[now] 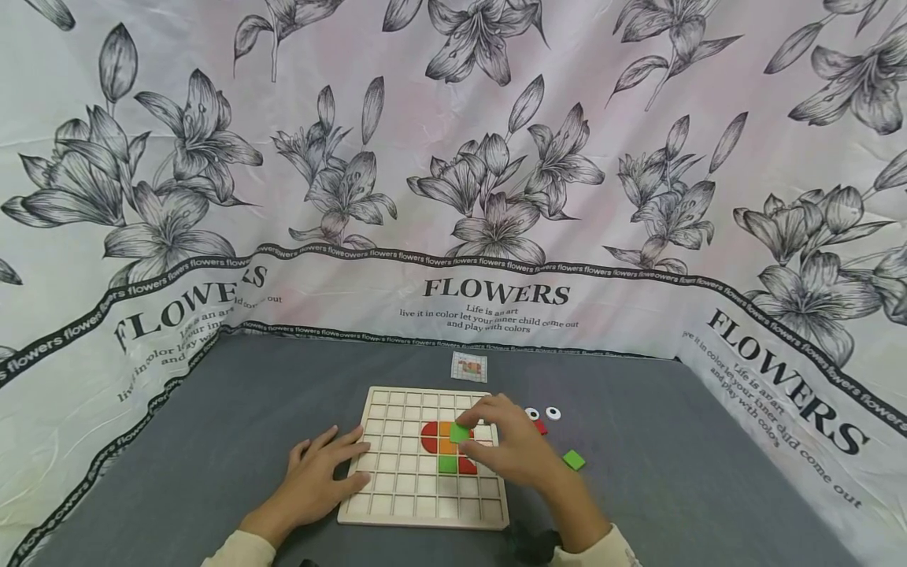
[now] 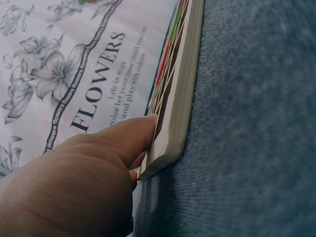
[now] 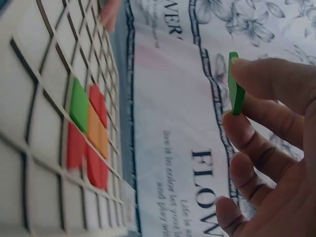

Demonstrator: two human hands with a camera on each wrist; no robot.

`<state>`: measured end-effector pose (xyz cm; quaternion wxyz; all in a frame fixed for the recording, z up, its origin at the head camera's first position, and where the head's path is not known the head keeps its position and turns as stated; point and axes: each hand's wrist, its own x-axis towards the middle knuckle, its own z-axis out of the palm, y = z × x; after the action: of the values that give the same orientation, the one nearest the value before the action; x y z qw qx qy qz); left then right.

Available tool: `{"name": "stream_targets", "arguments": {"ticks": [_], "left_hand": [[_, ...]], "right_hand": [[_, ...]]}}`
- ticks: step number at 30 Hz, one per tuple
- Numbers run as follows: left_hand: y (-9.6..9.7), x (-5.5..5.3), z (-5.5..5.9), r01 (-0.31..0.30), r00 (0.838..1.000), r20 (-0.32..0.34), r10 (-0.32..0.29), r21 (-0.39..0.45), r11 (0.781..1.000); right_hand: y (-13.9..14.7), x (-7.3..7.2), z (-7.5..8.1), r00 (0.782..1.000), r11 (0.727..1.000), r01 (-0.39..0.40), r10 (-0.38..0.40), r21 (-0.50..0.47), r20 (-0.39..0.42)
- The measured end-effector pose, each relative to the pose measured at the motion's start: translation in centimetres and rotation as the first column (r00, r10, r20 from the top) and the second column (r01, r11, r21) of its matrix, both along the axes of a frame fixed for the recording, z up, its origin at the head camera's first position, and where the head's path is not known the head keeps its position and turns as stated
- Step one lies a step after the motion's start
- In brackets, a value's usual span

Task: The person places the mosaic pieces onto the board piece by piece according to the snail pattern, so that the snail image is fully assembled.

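A wooden grid board (image 1: 397,492) lies on the table, with red, orange and green tiles set in several of its squares. Between thumb and fingers my right hand (image 1: 513,441) pinches a green square tile (image 3: 233,89), held above the board in the right wrist view. My left hand (image 1: 319,472) rests at the board's left edge, fingers spread, its thumb (image 2: 140,131) touching the rim. A placed green tile (image 1: 448,464) sits beside a red tile (image 1: 468,465). Left of the orange tiles is a red rounded piece (image 1: 429,438).
Right of the board lie a loose green tile (image 1: 574,460), a red piece (image 1: 541,427) partly behind my hand, and two white rings with dark centres (image 1: 553,413). A small picture card (image 1: 469,367) lies beyond the board. Flower-printed cloth (image 1: 496,299) hangs around the grey table (image 1: 234,425).
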<state>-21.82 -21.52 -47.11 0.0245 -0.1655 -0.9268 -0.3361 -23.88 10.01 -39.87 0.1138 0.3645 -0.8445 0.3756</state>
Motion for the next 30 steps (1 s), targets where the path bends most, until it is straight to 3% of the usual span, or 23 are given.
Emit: {"name": "stream_targets", "arguments": {"ticks": [9,19,30], "left_hand": [[0.0,0.0,0.1,-0.012,1.000,-0.001,0.012,-0.021,1.000],[0.2,0.0,0.1,-0.015,1.000,0.005,0.015,-0.024,1.000],[0.1,-0.1,-0.1,-0.015,1.000,-0.006,0.015,-0.019,1.000]], "right_hand": [[-2.9,-0.8,-2.3,0.994,0.996,0.049,-0.056,0.070,0.091],[-4.1,-0.9,-4.3,0.994,0.976,0.086,-0.099,0.200,0.054],[-4.5,-1.1,-5.2,0.992,0.947,0.118,-0.124,0.298,0.004]]}}
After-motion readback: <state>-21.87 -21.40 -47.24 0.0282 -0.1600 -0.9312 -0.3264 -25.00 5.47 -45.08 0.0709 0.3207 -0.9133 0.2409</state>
